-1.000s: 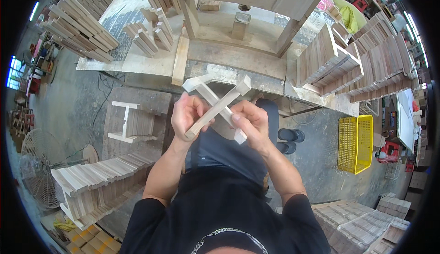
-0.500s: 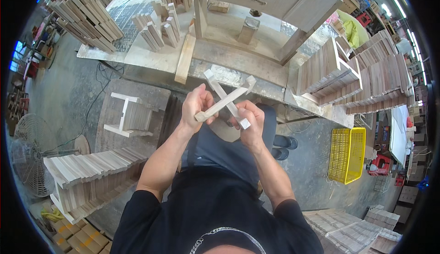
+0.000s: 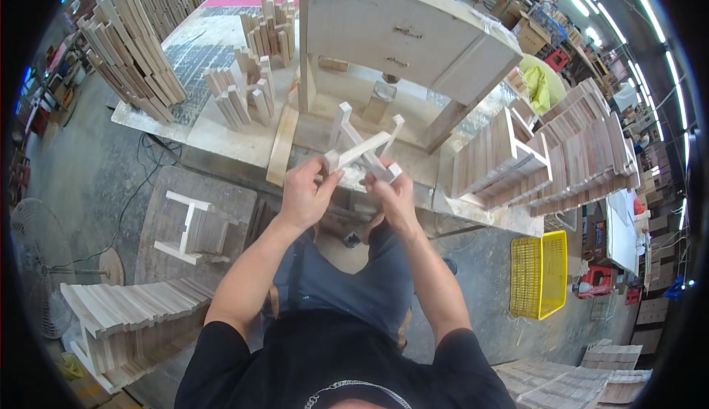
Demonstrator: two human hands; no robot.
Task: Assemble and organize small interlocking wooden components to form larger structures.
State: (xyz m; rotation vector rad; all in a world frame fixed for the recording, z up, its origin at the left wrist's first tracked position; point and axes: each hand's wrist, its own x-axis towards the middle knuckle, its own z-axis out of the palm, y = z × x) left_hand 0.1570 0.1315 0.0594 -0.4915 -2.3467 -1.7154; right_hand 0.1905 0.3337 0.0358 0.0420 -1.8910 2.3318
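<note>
An X-shaped wooden frame, two pale bars crossing with short leg-like pieces at the ends, is held up in front of the bench edge. My left hand is closed on its lower left end, thumb and fingers pinching it. Around the lower right end my right hand is closed. The frame is tilted, and its far ends point up toward the wooden fixture, a large panel on legs standing on the bench. Beneath that panel stands a small square block.
Bundles of upright wooden sticks stand on the bench at left. Stacked slatted wooden pieces fill its right end. A yellow crate is on the floor at right. More stacked pieces and a fan are at left.
Both hands have carried the wooden frame forward, nearer the bench, and tipped it so its end pieces stand up. The whole view has shifted, showing more of the fixture's top.
</note>
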